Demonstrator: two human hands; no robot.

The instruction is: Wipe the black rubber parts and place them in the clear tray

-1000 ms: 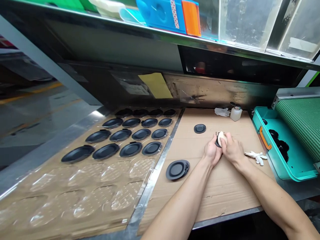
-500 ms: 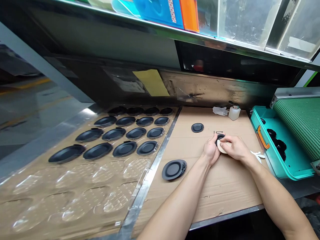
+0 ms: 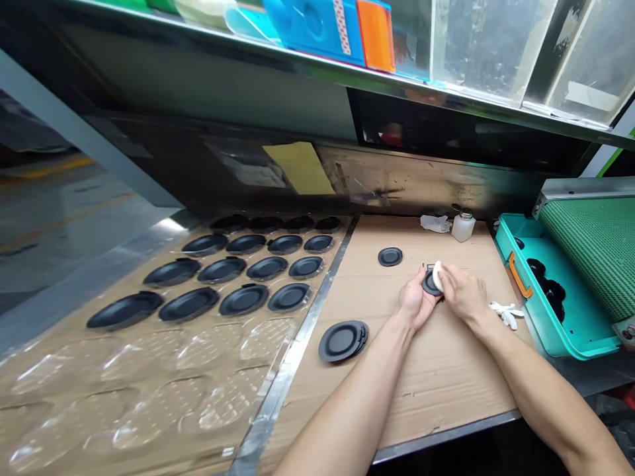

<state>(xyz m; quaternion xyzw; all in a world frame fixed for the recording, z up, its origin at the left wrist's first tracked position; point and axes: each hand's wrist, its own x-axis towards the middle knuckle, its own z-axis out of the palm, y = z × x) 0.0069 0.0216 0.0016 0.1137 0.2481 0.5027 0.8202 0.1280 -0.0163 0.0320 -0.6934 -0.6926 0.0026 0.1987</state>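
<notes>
My left hand (image 3: 415, 301) is closed around a small black round disc (image 3: 429, 284), held just above the cardboard sheet (image 3: 436, 370). My right hand (image 3: 464, 295) pinches a white cloth pad (image 3: 437, 274) and presses it against the disc's face. A short stack of the same black discs (image 3: 343, 340) lies on the cardboard to the left of my hands. One single black disc (image 3: 389, 256) lies farther back.
A clear blister tray (image 3: 163, 370) on the left holds several black discs (image 3: 238, 271) in its far rows. A small white dispenser bottle (image 3: 463, 226) stands at the back. A teal bin (image 3: 555, 311) with black parts sits under a green conveyor (image 3: 595, 251). White gloves (image 3: 506, 312) lie beside it.
My right hand has slid the white pad back up over the disc, from its lower edge to its upper right. The view has shifted slightly.
</notes>
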